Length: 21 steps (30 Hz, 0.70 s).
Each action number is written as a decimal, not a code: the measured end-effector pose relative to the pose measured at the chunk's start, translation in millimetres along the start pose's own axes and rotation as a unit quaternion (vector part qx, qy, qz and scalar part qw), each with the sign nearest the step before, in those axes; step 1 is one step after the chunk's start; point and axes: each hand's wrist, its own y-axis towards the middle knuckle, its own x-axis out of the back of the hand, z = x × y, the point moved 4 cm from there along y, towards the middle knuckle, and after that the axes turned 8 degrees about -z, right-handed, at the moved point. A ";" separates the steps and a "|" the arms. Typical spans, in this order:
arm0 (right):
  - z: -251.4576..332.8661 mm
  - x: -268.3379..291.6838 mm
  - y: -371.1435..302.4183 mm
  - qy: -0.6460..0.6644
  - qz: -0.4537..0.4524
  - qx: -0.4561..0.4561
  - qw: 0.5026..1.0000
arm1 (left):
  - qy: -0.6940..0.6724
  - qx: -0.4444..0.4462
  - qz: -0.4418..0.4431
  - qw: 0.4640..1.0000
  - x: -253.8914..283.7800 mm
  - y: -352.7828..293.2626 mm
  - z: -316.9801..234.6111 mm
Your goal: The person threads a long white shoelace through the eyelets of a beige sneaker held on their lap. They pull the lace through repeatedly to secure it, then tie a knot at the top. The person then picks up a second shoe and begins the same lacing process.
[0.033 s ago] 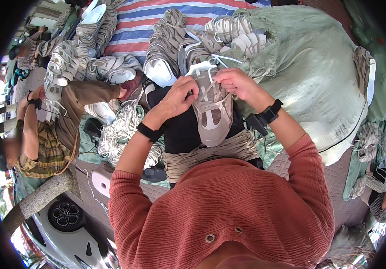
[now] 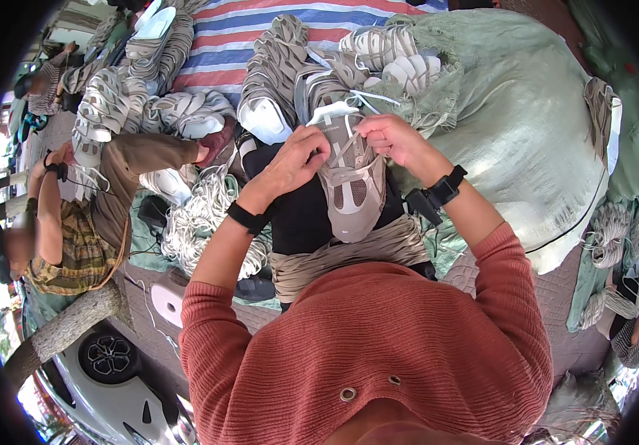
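Observation:
A beige shoe upper (image 2: pixel 354 216) lies on my lap over a black cloth (image 2: pixel 297 215), its rounded toe towards me. At its right edge, my right hand (image 2: pixel 397 139) pinches a beige shoelace (image 2: pixel 344 150) that slants over the tongue. My left hand (image 2: pixel 291 163) is closed at the upper's left edge, its fingers curled in. What it grips there is hidden. Across my lap, on my side of the toe, lies a thick bundle of tan laces (image 2: pixel 393 243).
Beyond my hands, stacked shoe uppers (image 2: pixel 278 55) lie by a striped sheet (image 2: pixel 223 37). A big pale green sack (image 2: pixel 516 126) bulges at right. Loose white laces (image 2: pixel 204 215) heap at left, near a seated person (image 2: pixel 74 245). A tree trunk (image 2: pixel 74 322) and car (image 2: pixel 104 393) stand lower left.

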 end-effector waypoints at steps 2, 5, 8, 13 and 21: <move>1.0 1.5 -5.6 -0.063 -0.018 0.025 0.998 | 0.008 0.006 0.003 1.000 -4.5 1.2 3.4; 7.7 -3.4 -17.1 -0.215 -0.047 0.128 0.967 | 0.092 0.005 -0.015 0.996 -14.1 2.1 -1.9; 15.3 -1.5 -29.0 -0.317 -0.079 0.245 0.913 | 0.170 -0.042 -0.058 0.983 -18.8 5.3 -17.0; -10.4 -3.6 -48.2 -0.420 -0.046 0.416 0.806 | 0.028 0.061 -0.030 0.997 -35.2 11.6 -21.8; -37.9 -5.6 -84.0 -0.565 0.006 0.275 0.778 | -0.524 0.300 -0.334 0.724 91.9 -92.9 43.1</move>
